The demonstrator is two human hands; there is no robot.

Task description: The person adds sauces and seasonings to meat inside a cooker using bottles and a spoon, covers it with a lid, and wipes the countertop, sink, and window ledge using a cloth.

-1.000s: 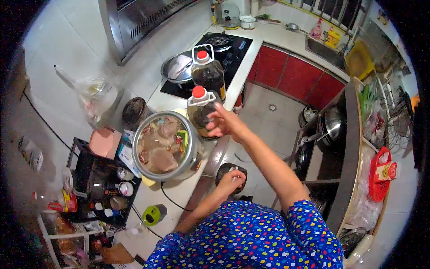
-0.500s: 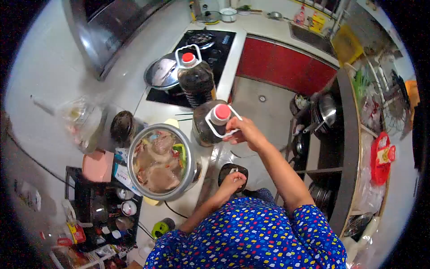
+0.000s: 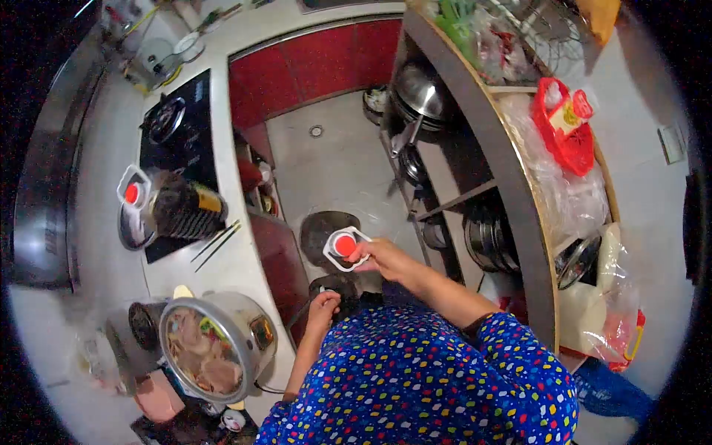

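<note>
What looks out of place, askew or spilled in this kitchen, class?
A red-capped plastic jug stands on or right beside the cooktop, odd because heat could harm plastic. Dark chopsticks lie loose directly on the counter, looking mislaid. No spill shows.

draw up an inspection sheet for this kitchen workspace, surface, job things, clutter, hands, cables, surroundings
Surface: white countertop, bearing a round silver-grey pot of meat.
Job's things: large dark plastic bottle with red cap and white handle, held off the countertop; dark round object, identity unclear.
Clutter: two thin dark sticks; similar red-capped bottle by the black hob; pink box.
Hands: right hand closed on the handle; left hand at the dark round object, grip unclear.
Cables: thin black cable near the pot's base.
Surroundings: red lower cabinets; brown shelving with metal pans; round floor drain.
</note>
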